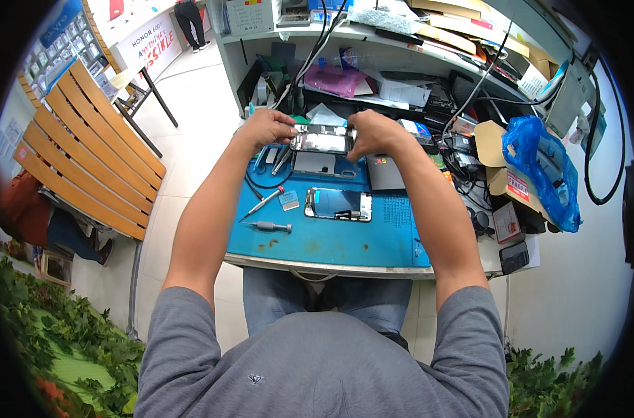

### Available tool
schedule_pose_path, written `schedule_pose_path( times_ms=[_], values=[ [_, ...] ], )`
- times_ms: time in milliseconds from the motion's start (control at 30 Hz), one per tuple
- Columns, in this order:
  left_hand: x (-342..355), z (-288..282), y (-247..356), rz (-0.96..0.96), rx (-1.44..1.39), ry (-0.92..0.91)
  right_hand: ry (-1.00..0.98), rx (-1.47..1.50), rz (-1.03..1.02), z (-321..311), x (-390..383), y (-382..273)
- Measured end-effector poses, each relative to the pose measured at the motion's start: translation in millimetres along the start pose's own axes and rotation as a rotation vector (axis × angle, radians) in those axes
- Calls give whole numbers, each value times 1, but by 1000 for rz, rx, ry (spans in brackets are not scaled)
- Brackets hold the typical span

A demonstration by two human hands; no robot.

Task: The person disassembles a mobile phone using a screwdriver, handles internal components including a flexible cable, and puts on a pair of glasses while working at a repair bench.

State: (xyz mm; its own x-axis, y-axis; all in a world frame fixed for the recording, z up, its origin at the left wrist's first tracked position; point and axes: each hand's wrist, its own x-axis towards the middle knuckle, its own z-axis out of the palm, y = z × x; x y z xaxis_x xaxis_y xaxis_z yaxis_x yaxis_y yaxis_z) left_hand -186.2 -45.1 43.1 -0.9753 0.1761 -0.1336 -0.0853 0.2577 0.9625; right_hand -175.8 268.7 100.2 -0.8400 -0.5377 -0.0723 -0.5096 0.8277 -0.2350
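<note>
My left hand [269, 127] pinches the left end of an opened phone body [320, 139], its internals showing, while my right hand [372, 132] grips its right end; both hold it at the back of a blue mat [317, 247]. Beneath it, a pale rectangular piece [313, 162] rests on the mat's back section. Nearer me lies a detached phone screen assembly [338, 205] with small dark parts. Left of it are a red-capped slim tool [261, 203], a small card-like piece [289, 199] and a grey screwdriver [271, 226]. More tools [264, 159] lie near my left hand.
Cluttered shelves [358, 35] stand behind the desk. A cardboard box [508, 181] with blue plastic [540, 160], cables [456, 164] and a dark device [514, 256] crowd the right side. A slatted bench [90, 150] stands left. Two other people [24, 209] are partly visible.
</note>
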Motion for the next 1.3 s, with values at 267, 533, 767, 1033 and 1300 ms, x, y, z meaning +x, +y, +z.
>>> schedule_pose_path(
  times_ms=[267,533,767,1033,1300],
  values=[
    [6,11,13,-14,332,81,-249,-145,159,-5,22,-24],
    [5,21,14,-17,444,65,-326,-126,177,0,30,-17],
    [4,16,8,23,439,76,-295,-115,148,-5,24,-23],
    [-86,7,28,341,661,76,44,-75,-107,12,-59,-17],
    [-212,14,-24,344,892,-230,110,73,-168,78,-153,-33]
  ],
)
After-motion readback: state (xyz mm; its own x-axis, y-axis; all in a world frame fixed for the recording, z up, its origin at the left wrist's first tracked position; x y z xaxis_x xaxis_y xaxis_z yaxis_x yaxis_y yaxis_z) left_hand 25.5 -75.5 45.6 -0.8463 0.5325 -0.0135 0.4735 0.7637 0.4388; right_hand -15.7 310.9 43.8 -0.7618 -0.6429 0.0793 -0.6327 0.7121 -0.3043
